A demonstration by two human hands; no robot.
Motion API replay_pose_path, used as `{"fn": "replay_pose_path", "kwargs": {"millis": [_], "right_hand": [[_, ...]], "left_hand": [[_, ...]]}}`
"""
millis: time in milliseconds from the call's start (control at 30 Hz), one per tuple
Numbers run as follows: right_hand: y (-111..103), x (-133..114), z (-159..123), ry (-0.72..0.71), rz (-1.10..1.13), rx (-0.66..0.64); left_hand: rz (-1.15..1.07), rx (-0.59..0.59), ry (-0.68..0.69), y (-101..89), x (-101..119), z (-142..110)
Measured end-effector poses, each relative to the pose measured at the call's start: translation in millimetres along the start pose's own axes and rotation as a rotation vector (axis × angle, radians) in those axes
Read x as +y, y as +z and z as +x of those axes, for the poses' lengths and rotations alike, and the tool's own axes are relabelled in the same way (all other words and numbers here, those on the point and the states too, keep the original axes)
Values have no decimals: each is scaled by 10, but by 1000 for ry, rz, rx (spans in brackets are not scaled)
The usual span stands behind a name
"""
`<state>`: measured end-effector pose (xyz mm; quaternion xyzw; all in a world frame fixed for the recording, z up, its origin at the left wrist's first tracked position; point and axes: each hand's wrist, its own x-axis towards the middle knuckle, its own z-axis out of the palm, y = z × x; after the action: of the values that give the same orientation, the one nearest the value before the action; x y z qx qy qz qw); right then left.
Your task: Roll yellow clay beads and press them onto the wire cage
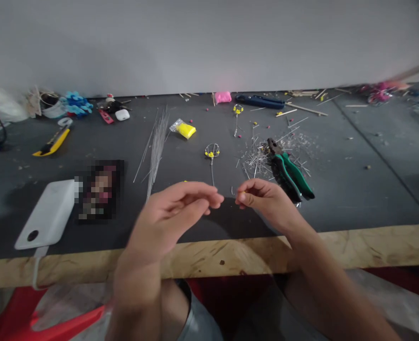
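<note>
My left hand [176, 210] hovers over the front of the dark table, fingers loosely stretched out, thumb alongside, with nothing visible in it. Opposite it, my right hand [264, 199] is closed in a pinch; a tiny yellowish spot shows at the fingertips, too small to name. Just beyond my left fingertips lies a wire piece [212, 152] with a round looped head, yellow bits on it and a straight stem. A similar wire piece [237, 111] lies farther back. Pliers with green-and-black handles [291, 173] rest beyond my right hand, beside scattered cut wire bits [255, 158].
Long thin wires [157, 147] lie left of centre, near a yellow clay packet [186, 129]. Pink clay [223, 97] and a dark blue tool [259, 101] lie along the wall. A yellow cutter [55, 140] and white power bank [48, 213] are at left. The table has a wooden front edge [223, 258].
</note>
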<state>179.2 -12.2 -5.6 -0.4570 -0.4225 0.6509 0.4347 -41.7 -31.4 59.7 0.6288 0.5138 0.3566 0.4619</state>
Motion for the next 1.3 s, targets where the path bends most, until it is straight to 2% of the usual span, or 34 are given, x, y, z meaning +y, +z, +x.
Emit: {"fn": "replay_pose_path", "kwargs": {"millis": [100, 200, 333, 467, 700, 833, 967, 1200, 1300], "right_hand": [[3, 4, -8, 15, -9, -10], [15, -8, -16, -13, -14, -27], [41, -37, -30, -5, 23, -86], [41, -47, -58, 30, -1, -136], [26, -57, -64, -20, 3, -151], [21, -34, -35, -20, -15, -97], [17, -7, -21, -7, -46, -87], [39, -7, -21, 11, -95, -70], [41, -2, -17, 12, -109, -59]], "left_hand": [[-96, -104, -90, 207, -107, 178], [-19, -163, -25, 383, -171, 271], [96, -263, 89, 493, -191, 275], [159, -229, 139, 518, -221, 278], [102, -145, 238, 477, -239, 308], [109, -31, 144, 439, -280, 320], [44, 20, 95, 433, -345, 338], [157, 13, 118, 419, -362, 358], [120, 6, 86, 428, -372, 360]]}}
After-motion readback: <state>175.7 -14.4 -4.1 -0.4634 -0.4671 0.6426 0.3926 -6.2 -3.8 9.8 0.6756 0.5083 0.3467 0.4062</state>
